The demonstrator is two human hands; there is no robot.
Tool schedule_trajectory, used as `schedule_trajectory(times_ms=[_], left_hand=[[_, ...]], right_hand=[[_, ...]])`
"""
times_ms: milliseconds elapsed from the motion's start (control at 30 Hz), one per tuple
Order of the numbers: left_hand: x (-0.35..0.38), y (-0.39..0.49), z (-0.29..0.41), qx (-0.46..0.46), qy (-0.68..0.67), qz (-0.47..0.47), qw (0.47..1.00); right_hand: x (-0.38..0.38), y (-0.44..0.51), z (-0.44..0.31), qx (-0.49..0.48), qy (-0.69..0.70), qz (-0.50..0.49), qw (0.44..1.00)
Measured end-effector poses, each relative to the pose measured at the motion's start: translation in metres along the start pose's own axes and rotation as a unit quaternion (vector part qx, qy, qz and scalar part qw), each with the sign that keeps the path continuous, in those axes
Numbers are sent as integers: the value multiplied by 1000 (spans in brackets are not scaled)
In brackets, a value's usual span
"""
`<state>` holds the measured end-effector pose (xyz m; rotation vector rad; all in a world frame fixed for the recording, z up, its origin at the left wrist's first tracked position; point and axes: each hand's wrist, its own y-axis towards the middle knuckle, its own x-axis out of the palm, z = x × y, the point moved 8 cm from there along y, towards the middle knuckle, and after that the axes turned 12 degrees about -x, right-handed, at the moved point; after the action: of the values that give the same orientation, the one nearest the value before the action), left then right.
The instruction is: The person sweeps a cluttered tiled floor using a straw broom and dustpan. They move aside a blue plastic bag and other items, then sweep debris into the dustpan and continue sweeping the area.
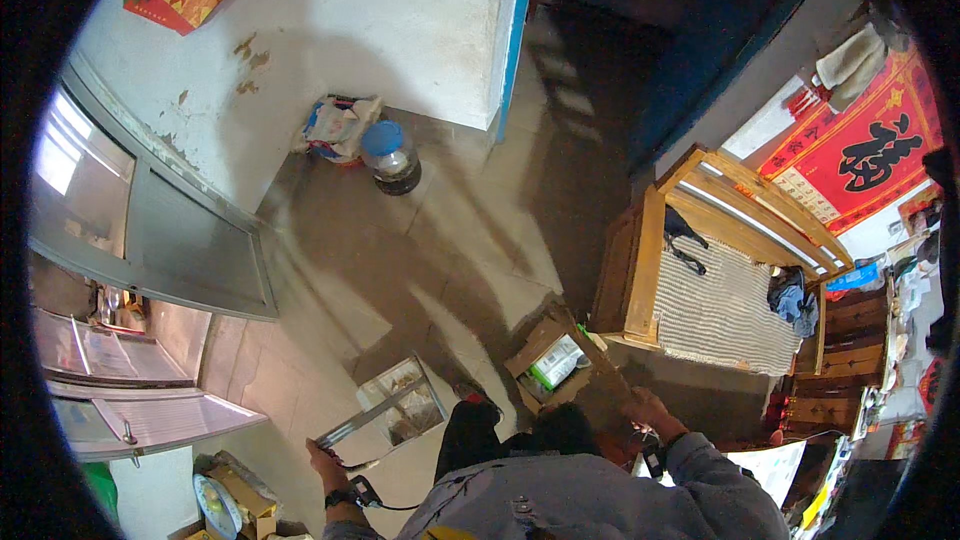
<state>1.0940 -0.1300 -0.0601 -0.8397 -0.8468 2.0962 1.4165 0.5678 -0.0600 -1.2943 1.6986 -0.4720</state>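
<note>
My left hand [328, 465] is closed around the near end of a pale metal bar [371, 420]. That bar runs across a light rectangular framed item [412, 405], whose exact kind I cannot tell. In front of my legs is a cardboard box [534, 352] with a white and green package [556, 362] in it. Along the box's right side a brown strip, perhaps a cardboard flap, reaches up to my right hand [649, 412]. The fingers there are bent, and their hold on it is unclear. Both wrists carry dark devices.
A wooden bed frame [643, 270] stands to the right. By the far wall are a blue-lidded jar [390, 161] and a plastic bag [339, 127]. A glazed metal door [202, 240] is at left. Boxes and a round dish [217, 506] lie at lower left.
</note>
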Motion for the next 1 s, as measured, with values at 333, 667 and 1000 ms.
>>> schedule_trajectory(times_ms=[333, 667, 1000], left_hand=[[-66, 35, -39, -24, 61, 117, 991], [-110, 11, -32, -60, -72, 134, 987], [-82, -16, 22, -39, -97, 194, 975]], right_hand=[[17, 35, -127, -105, 209, -83, 969], [21, 74, -190, -43, 117, -94, 988], [-7, 146, -225, -17, 143, -111, 983]])
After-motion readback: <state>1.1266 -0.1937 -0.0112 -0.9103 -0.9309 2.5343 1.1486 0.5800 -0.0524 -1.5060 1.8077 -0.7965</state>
